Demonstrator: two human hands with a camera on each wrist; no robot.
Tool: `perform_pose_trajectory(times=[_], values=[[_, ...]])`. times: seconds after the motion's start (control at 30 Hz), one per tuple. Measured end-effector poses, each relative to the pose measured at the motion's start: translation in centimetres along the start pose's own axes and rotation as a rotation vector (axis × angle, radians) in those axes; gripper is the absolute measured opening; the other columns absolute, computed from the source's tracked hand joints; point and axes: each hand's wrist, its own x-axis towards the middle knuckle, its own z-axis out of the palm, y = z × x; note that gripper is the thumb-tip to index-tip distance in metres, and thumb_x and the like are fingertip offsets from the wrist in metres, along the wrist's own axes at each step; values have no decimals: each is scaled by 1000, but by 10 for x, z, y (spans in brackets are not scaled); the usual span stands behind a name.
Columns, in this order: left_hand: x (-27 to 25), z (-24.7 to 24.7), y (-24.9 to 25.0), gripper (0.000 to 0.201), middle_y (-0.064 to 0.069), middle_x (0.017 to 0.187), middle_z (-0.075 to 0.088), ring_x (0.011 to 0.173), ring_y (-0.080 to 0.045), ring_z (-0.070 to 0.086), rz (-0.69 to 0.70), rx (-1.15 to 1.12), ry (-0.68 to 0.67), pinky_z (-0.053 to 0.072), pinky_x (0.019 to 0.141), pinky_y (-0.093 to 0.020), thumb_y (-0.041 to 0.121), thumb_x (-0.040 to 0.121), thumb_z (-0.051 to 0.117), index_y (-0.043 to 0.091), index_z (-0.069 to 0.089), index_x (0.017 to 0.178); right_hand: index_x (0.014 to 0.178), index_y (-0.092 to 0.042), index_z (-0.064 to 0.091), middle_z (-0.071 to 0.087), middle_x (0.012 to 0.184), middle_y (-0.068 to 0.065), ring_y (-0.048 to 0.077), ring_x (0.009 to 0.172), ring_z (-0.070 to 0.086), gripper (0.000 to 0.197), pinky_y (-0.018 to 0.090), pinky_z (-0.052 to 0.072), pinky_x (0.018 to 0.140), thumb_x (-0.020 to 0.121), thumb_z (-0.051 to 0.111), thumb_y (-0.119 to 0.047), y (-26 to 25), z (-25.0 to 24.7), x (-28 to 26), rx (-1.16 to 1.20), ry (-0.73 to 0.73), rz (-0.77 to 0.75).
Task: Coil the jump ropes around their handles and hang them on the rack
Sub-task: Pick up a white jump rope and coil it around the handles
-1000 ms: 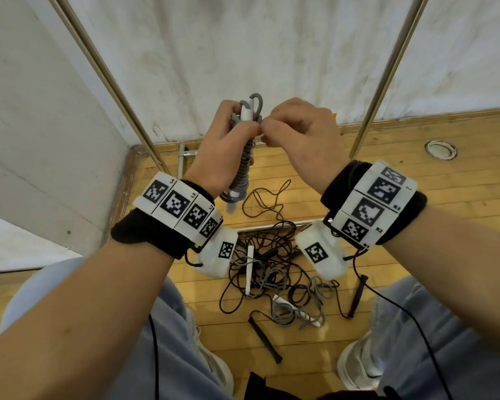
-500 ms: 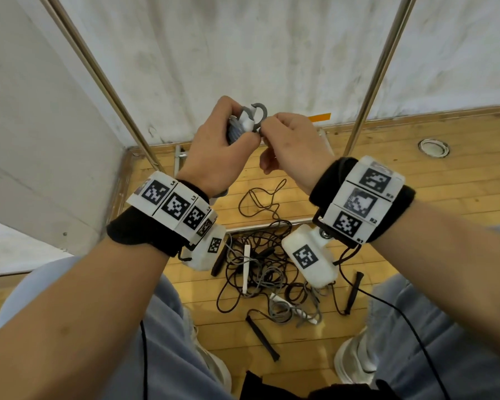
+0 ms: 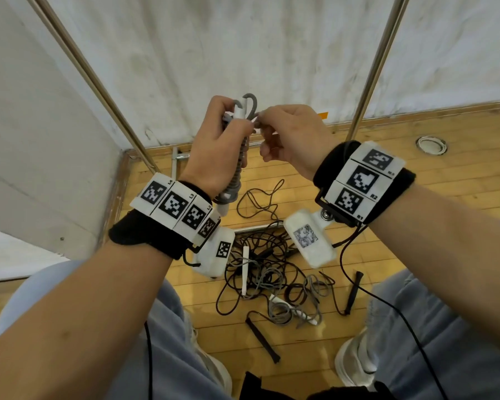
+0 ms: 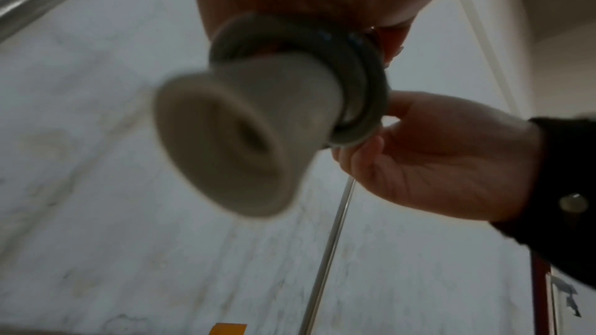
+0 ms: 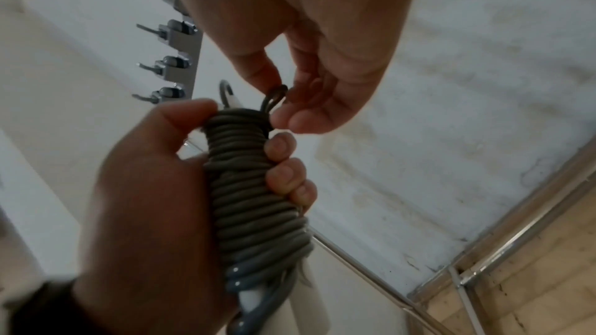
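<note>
Wooden flooring below your hands carries a tangle of uncoiled ropes [image 3: 272, 272], black and grey, so most of the task looks undone. Above that tangle, your left hand [image 3: 217, 151] is wrapped round the grey jump rope [image 5: 255, 187], wound tight on its white handles, while your right hand [image 5: 306, 65] pinches its small end loop [image 5: 274, 97]. That bundle seems nearly ready for the hook rack [image 5: 171, 42], up beyond it.

White, stained walls [image 3: 243, 53] meet in a corner; a wooden plank floor [image 3: 459, 180] lies below; a round metal fitting [image 3: 431, 144] sits in the boards.
</note>
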Motion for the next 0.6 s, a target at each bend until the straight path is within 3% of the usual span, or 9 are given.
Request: perform_pose_trajectory(times=[0.13,0.2,0.3,0.43,0.5,0.6], values=[[0,0,-4,22,-4,63,50,49,-18,46,21,28,42,39,46,-30,32,79,55,19,39,84,78,1,61,49,55,3,17,46,49,18,26,43,47,89,57,-12,-2,4,-5,39,6,26],[-1,2,-5,30,10,58,55,48,-11,50,54,69,45,40,48,-24,35,78,65,21,40,85,83,3,60,46,50,3,15,43,45,12,25,40,44,89,55,-6,-5,5,-5,142,22,57],[-2,8,-6,27,15,50,57,45,-2,51,62,61,19,39,47,-16,19,81,65,21,38,85,96,5,60,44,53,5,14,44,41,16,25,37,45,93,53,-9,-5,5,-5,185,39,105],[-4,11,-6,23,10,47,54,42,-11,47,16,43,-14,39,44,-24,20,77,59,21,37,84,105,9,60,43,59,7,14,47,40,23,25,37,47,94,50,-8,-1,4,-2,159,58,124],[-2,9,-8,22,5,53,55,44,-16,48,-7,5,-44,41,45,-28,22,80,58,20,36,85,97,6,59,47,64,11,17,51,46,19,26,42,49,95,50,-10,-1,4,-2,145,63,85],[5,2,-15,25,-5,78,61,57,-18,61,-52,14,-65,53,56,-32,24,90,62,18,38,92,80,-1,57,58,75,13,20,62,59,23,27,52,58,97,46,-12,0,3,0,133,76,43]])
